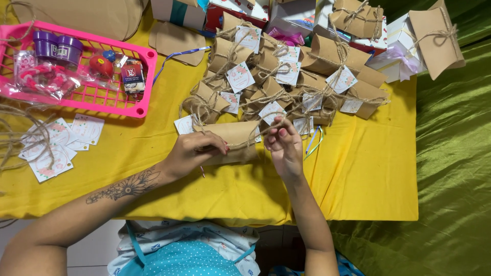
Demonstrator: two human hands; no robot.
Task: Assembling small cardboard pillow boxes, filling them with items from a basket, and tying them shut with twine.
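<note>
Two hands, left hand [192, 151] and right hand [284, 145], pinch twine [250, 137] taut over the kraft pillow box [230, 140] between them, cinching it.

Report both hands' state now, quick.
Left hand: closed, pinching the twine against the brown pillow box.
Right hand: closed, fingers pinching the other end of the twine above the box.
</note>
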